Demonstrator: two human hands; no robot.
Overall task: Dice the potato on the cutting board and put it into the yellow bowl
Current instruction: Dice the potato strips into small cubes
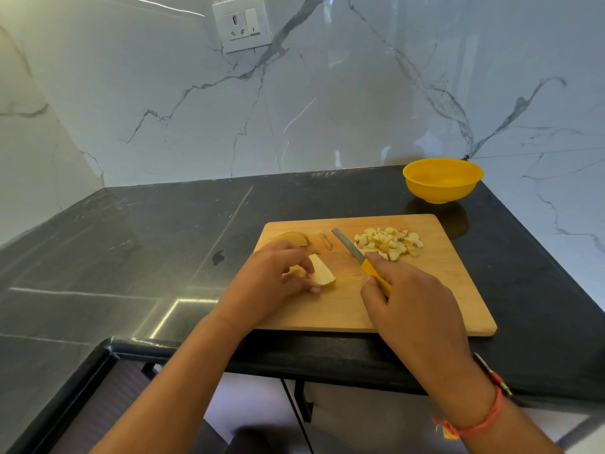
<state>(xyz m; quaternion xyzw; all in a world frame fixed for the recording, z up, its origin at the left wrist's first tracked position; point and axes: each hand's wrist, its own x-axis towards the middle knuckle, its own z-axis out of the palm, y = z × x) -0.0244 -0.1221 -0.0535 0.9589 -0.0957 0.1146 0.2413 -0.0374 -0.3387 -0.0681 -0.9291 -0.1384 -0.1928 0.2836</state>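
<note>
Dark stone counter (pixel 163 240) under a marble wall, with our potato work laid out on the wooden cutting board (pixel 442 290).
Our left hand (pixel 271 276) curls its fingers round a pale potato wedge (pixel 322 273) at the board's near left. Our right hand (pixel 412 306) is wrapped round the yellow handle of the knife (pixel 357 255), whose blade points far-left, apart from the wedge. Diced cubes (pixel 389 242) lie heaped at the board's far right. The yellow bowl (pixel 442 180) stands just beyond the board's far right corner.

No word, brand or number can be read anywhere; the wall socket plate (pixel 241 23) shows no legible marking.
</note>
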